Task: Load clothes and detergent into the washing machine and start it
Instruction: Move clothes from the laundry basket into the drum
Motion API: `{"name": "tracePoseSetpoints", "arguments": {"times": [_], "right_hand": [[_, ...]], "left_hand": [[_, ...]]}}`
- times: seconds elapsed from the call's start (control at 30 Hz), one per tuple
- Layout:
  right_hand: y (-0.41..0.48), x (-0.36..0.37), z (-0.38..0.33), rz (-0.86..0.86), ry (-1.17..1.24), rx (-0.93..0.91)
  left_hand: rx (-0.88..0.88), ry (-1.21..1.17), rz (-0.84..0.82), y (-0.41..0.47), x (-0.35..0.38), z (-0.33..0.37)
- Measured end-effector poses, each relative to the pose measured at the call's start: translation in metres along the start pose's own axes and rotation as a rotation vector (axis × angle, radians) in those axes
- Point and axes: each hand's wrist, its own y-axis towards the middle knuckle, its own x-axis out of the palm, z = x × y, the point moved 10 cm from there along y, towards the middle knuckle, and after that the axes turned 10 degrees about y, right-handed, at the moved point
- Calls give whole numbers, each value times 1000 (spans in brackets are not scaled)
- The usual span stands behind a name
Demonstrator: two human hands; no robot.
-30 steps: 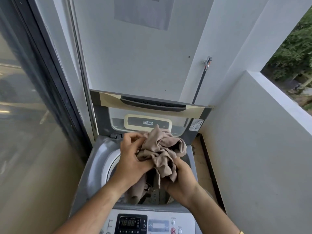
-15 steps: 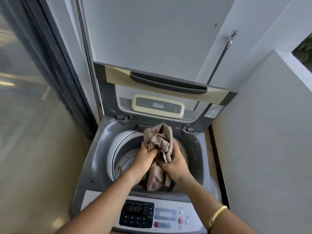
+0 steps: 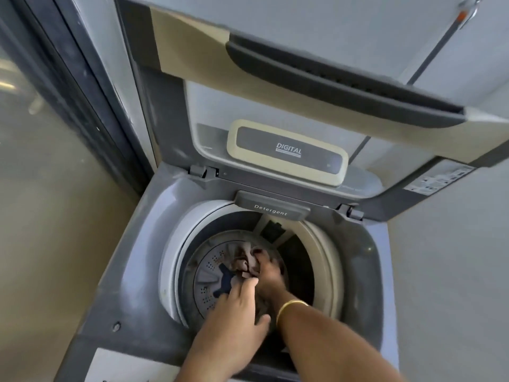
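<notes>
The grey top-loading washing machine fills the middle of the frame, and its lid stands open at the top, with a long dark handle and a beige band. On the inner side of the lid a rounded cream plate carries the word "DIGITAL". Under it, at the back rim of the round opening, there is a dark flat drawer marked "Detergent". Both hands reach down into the drum, low in the centre of the frame. The right hand, with a thin gold bangle on the wrist, is deeper, and its fingers curl on the crumpled beige cloth, grasping it. The left hand is released, with fingers nearly straight and the thumb spread, and its fingertips touch the cloth. The cloth lies on the drum bottom, on the ribbed, perforated plastic disc, beside a dark blue piece of fabric. A smooth glass door is at the left edge.
</notes>
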Motion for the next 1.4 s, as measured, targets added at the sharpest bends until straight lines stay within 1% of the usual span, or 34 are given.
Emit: {"name": "tracePoseSetpoints", "arguments": {"times": [0.03, 0.13, 0.2, 0.23, 0.27, 0.3, 0.33, 0.37, 0.43, 0.5, 0.6, 0.7, 0.83, 0.93, 1.0, 1.07, 1.17, 1.23, 1.3, 1.4], "right_hand": [[12, 11, 11, -3, 36, 44], [43, 54, 27, -129, -45, -8], [41, 67, 29, -151, 142, 57], [40, 65, 22, -107, 101, 15], [35, 64, 24, -118, 59, 30], [30, 63, 17, -161, -70, 10], [20, 60, 14, -268, -68, 40], [14, 54, 11, -296, -119, 73], [-12, 31, -14, -280, -190, 73], [-48, 4, -44, -295, -98, 10], [-103, -58, -81, -211, -29, -192], [-149, -136, -89, -94, 23, -385], [-192, -252, -80, 92, 138, -551], [-201, -333, -50, 218, 177, -580], [-197, -380, -21, 286, 193, -563], [-183, -420, 14, 343, 199, -521], [-155, -459, 66, 368, 203, -433], [-132, -472, 100, 364, 205, -383], [-105, -472, 135, 331, 190, -315], [-51, -447, 196, 252, 137, -202]], "left_hand": [[-6, 2, -2, 2, 2, -1], [-10, 6, -10, 10, 6, -2], [-6, 7, 5, 10, 7, -4], [-2, 4, 9, 10, 8, -5], [-4, -1, 3, 8, 9, -5], [-4, -14, 4, 7, 8, -7], [-2, -28, 3, 5, 8, -9], [-1, -39, 5, 5, 5, -8], [-17, -61, 13, 2, 2, -10], [-7, -55, 33, -1, -1, -7], [4, -69, 101, -10, -7, 11], [45, -205, 229, -21, -15, 66], [164, -286, 423, -20, -17, 168], [250, -283, 479, -2, 1, 261], [280, -301, 439, 17, 25, 318], [280, -316, 384, 41, 53, 359], [263, -328, 297, 82, 97, 391], [230, -319, 259, 107, 124, 399], [175, -292, 243, 135, 153, 394], [61, -234, 187, 183, 211, 366]]}}
